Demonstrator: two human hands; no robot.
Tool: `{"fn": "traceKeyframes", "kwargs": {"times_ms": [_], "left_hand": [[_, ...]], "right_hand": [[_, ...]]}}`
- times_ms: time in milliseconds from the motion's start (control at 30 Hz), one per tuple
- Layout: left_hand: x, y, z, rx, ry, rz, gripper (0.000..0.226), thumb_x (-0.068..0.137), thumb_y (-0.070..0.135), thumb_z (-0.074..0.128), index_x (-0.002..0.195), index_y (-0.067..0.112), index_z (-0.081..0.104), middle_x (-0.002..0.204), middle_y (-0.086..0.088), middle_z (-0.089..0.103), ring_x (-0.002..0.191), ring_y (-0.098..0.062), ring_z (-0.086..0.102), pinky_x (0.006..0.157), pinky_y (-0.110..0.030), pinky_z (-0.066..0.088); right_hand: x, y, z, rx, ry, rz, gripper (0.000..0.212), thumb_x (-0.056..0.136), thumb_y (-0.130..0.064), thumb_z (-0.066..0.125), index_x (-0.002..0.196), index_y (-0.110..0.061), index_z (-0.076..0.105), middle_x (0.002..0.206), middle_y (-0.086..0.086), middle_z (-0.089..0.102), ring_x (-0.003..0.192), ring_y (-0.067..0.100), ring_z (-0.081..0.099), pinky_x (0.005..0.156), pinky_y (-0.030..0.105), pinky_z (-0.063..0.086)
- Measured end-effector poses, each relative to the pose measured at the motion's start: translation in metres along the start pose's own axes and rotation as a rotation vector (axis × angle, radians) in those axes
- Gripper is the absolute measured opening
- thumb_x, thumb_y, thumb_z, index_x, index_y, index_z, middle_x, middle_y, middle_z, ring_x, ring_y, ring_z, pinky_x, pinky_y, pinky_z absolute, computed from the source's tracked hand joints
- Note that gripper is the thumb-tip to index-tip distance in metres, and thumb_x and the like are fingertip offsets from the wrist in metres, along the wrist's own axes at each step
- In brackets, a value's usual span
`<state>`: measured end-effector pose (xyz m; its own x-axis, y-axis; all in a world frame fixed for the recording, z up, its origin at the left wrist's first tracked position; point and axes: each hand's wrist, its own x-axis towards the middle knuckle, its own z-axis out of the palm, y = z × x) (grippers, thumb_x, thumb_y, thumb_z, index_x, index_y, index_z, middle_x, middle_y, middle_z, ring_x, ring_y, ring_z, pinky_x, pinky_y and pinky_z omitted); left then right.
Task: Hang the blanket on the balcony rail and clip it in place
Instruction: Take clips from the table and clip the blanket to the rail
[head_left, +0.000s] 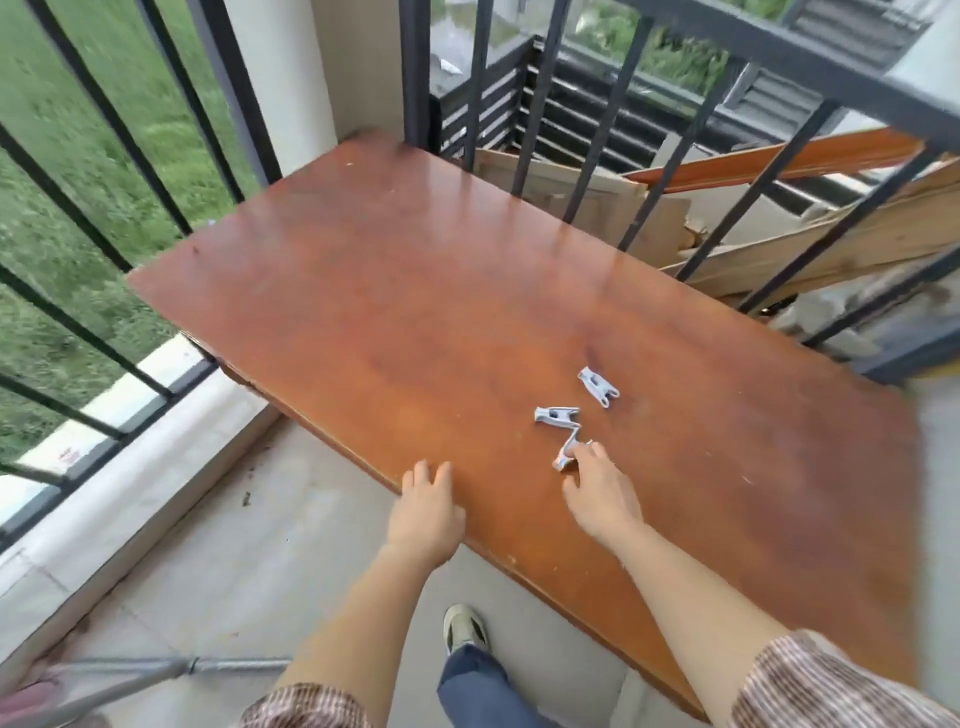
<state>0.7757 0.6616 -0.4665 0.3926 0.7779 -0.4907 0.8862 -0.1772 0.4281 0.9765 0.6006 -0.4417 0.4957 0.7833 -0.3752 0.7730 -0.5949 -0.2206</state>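
Beyond, cardboard and planks behind railing

- 3 clips on the tabletop: far clip, middle clip, near clip
- 1 tabletop
- 2 hands: left hand, right hand
- 2 rails: left rail, far rail
- 1 shoe
- 1 metal pole
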Motion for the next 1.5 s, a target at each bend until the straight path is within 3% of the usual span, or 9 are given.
{"fn": "traceKeyframes", "kwargs": {"times_ms": [267, 567, 767, 933, 1067, 1133, 1267, 1367, 1500], "left_hand": [[0.028, 0.031, 0.031, 0.154, -0.06, -0.045, 0.084, 0.091, 0.051, 0.05, 0.152, 0.028, -0.002, 0.158, -0.013, -0.017, 0.146, -0.035, -0.013, 0.118, -0.049, 0.007], [0.024, 0.02, 0.031, 0.183, -0.128, -0.031, 0.087, 0.09, 0.057, 0.046, 0.15, 0.034, -0.013, 0.156, -0.007, -0.027, 0.145, -0.029, -0.022, 0.12, -0.043, 0.0], [0.014, 0.0, 0.006, 0.105, -0.178, -0.024, 0.072, 0.095, 0.031, 0.046, 0.152, 0.028, 0.003, 0.161, 0.0, -0.011, 0.148, -0.021, -0.006, 0.12, -0.038, 0.011], [-0.04, -0.052, -0.013, 0.158, -0.067, -0.165, 0.07, 0.095, 0.019, 0.041, 0.152, 0.024, 0.001, 0.161, -0.005, -0.002, 0.148, -0.024, 0.0, 0.117, -0.04, 0.014], [-0.084, -0.113, -0.039, 0.18, 0.022, -0.284, 0.069, 0.092, 0.017, 0.044, 0.152, 0.02, 0.008, 0.16, -0.007, 0.003, 0.148, -0.025, 0.003, 0.117, -0.041, 0.014], [-0.111, -0.149, -0.052, 0.184, 0.06, -0.351, 0.068, 0.091, 0.015, 0.045, 0.151, 0.019, 0.013, 0.16, -0.008, 0.005, 0.148, -0.026, 0.005, 0.117, -0.041, 0.015], [-0.175, -0.223, -0.072, 0.271, 0.095, -0.469, 0.063, 0.09, 0.015, 0.047, 0.148, 0.016, 0.022, 0.16, -0.012, 0.007, 0.147, -0.028, 0.008, 0.118, -0.043, 0.013], [-0.219, -0.277, -0.088, 0.447, 0.11, -0.509, 0.058, 0.09, 0.023, 0.05, 0.144, 0.016, 0.031, 0.158, -0.014, 0.012, 0.146, -0.028, 0.012, 0.118, -0.045, 0.01], [-0.261, -0.335, -0.124, 0.677, 0.139, -0.521, 0.048, 0.092, 0.022, 0.038, 0.138, 0.008, 0.039, 0.147, -0.016, 0.035, 0.139, -0.031, 0.027, 0.114, -0.048, 0.004]], "right_hand": [[0.047, 0.034, -0.003, -0.34, -0.079, -0.243, 0.057, 0.091, -0.008, 0.045, 0.141, -0.032, 0.035, 0.133, 0.004, 0.036, 0.115, 0.024, 0.045, 0.086, 0.033, 0.04], [0.053, 0.024, -0.003, -0.442, -0.08, -0.452, 0.02, 0.087, -0.028, 0.052, 0.105, -0.019, 0.054, 0.122, 0.005, 0.043, 0.114, 0.024, 0.042, 0.087, 0.033, 0.037], [0.039, -0.012, 0.001, -0.111, -0.264, -0.319, 0.024, 0.092, -0.038, 0.044, 0.086, -0.017, 0.034, 0.092, 0.01, 0.057, 0.092, 0.035, 0.056, 0.065, 0.035, 0.033], [0.022, -0.076, 0.02, 0.062, -0.393, -0.363, 0.031, 0.096, -0.046, 0.036, 0.076, -0.023, 0.029, 0.087, 0.009, 0.061, 0.08, 0.033, 0.053, 0.067, 0.038, 0.039], [-0.008, -0.152, 0.047, 0.077, -0.468, -0.449, 0.033, 0.099, -0.045, 0.029, 0.09, -0.014, 0.034, 0.094, 0.018, 0.059, 0.088, 0.036, 0.055, 0.072, 0.038, 0.04], [-0.029, -0.19, 0.062, 0.101, -0.512, -0.492, 0.033, 0.099, -0.045, 0.032, 0.09, -0.014, 0.037, 0.094, 0.017, 0.06, 0.089, 0.034, 0.057, 0.072, 0.038, 0.042], [-0.083, -0.264, 0.087, 0.107, -0.636, -0.611, 0.045, 0.092, -0.053, 0.046, 0.065, -0.018, 0.04, 0.062, 0.001, 0.047, 0.061, 0.022, 0.047, 0.051, 0.031, 0.031], [-0.123, -0.314, 0.105, 0.165, -0.757, -0.632, 0.045, 0.087, -0.057, 0.054, 0.067, -0.016, 0.048, 0.056, 0.002, 0.05, 0.044, 0.014, 0.045, 0.044, 0.022, 0.034], [-0.165, -0.375, 0.133, 0.206, -0.812, -0.665, 0.047, 0.08, -0.057, 0.062, 0.071, -0.013, 0.051, 0.057, 0.005, 0.052, 0.049, 0.017, 0.046, 0.049, 0.025, 0.035]]}}
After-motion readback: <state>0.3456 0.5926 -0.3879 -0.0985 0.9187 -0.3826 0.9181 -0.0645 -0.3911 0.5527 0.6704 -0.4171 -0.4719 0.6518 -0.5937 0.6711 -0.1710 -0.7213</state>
